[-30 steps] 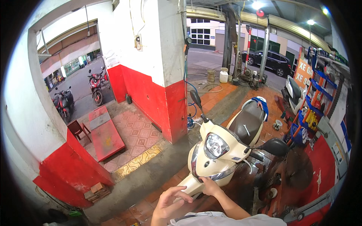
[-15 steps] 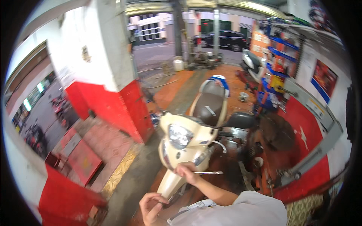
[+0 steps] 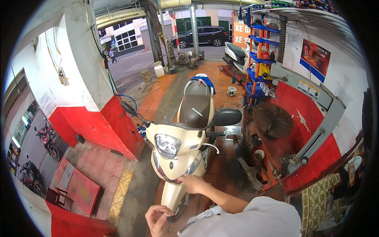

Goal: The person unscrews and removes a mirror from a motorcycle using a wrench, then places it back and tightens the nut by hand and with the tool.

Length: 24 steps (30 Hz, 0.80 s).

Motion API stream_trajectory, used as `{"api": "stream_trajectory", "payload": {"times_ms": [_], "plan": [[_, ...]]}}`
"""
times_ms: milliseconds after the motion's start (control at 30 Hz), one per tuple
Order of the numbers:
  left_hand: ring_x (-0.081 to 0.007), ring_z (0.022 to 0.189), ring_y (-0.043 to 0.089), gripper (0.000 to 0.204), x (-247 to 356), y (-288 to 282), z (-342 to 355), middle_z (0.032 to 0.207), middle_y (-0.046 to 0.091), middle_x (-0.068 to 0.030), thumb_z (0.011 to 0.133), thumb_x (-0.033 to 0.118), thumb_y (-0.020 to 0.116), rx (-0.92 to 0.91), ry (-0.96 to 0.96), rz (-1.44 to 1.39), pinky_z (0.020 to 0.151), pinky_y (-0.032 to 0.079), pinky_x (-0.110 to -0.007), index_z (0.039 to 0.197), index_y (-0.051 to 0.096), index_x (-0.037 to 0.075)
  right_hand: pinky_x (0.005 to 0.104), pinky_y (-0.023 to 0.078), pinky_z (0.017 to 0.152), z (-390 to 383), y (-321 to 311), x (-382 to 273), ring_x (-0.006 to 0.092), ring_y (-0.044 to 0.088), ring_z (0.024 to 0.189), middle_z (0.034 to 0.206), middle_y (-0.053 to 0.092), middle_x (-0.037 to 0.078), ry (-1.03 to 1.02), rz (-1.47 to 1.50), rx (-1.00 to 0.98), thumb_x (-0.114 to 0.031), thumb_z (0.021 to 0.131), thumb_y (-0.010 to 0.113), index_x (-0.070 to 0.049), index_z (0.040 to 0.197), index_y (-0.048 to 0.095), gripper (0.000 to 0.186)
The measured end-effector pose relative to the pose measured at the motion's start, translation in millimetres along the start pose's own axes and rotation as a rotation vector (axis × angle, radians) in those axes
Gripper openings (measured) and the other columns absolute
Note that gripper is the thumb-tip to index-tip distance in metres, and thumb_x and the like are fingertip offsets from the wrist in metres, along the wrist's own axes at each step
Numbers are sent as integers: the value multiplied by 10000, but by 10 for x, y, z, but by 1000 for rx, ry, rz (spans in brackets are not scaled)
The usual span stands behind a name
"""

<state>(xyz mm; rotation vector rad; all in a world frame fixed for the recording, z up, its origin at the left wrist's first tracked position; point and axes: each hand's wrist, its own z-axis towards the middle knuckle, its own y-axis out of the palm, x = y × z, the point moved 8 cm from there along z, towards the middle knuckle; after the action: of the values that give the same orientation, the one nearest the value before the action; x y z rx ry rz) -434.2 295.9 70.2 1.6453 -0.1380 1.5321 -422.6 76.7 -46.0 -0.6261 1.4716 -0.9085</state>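
A cream scooter (image 3: 169, 158) stands facing me, its headlight toward me. My right hand (image 3: 192, 184) is closed at the lower front panel, below the turn signal; its fingertips touch or almost touch the panel, and whatever they hold is hidden. Lower and to the left, beside the front fender (image 3: 173, 196), my left hand (image 3: 157, 219) has thumb and fingers pinched together. Something small and pale may be between them, too small to name. On the brown seat lies a wrench (image 3: 197, 112). A blue cloth (image 3: 206, 83) is draped over the seat's back end.
To the right are an orange-and-grey machine with a round dark plate (image 3: 273, 119) and a blue-shelved rack (image 3: 258, 63). A red-and-white pillar (image 3: 118, 122) rises at left, near a red ramp (image 3: 79, 189). Behind stand a white scooter (image 3: 236, 55) and a white jug (image 3: 158, 71).
The view has turned right, so the scene sits farther left. A thin metal rod that stuck out from my right hand no longer shows. That hand is now at the panel's lower edge.
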Motion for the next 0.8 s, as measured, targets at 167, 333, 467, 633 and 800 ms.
{"api": "stream_trajectory", "payload": {"times_ms": [167,333,467,633,800], "plan": [[-197,808,631,389,12,76,21,892,681,-144,861,166,699,-32,99,11,753,474,-286,1137,576,-80,435,519,860,61,224,93,335,639,966,1129,574,142,38,-55,-194,-52,729,733,-138,1241,577,543],[-200,829,632,407,27,87,-26,889,676,-135,852,171,706,-8,90,-1,771,476,-290,1138,574,-87,284,509,758,63,-785,-334,111,594,794,1102,567,71,-279,922,92,-110,771,791,-69,1216,570,498],[-201,837,631,414,26,31,-14,890,673,-132,852,174,709,-30,86,21,778,476,-295,1141,572,-89,213,449,618,11,-993,-520,37,535,679,932,622,36,-364,1009,128,-125,870,722,-22,1034,632,213],[-207,842,633,421,-10,1,20,899,674,-133,857,184,709,-80,77,6,783,477,-298,1148,571,-86,231,369,513,45,-559,-234,44,485,539,573,550,-33,-246,1173,248,-192,968,608,-23,640,597,369],[-237,826,667,322,-155,-237,54,883,686,-196,865,100,641,-113,107,94,799,523,-344,1112,580,-99,283,331,490,69,-554,-439,78,379,502,495,445,24,-244,548,182,-256,965,629,-7,604,545,446]]}}
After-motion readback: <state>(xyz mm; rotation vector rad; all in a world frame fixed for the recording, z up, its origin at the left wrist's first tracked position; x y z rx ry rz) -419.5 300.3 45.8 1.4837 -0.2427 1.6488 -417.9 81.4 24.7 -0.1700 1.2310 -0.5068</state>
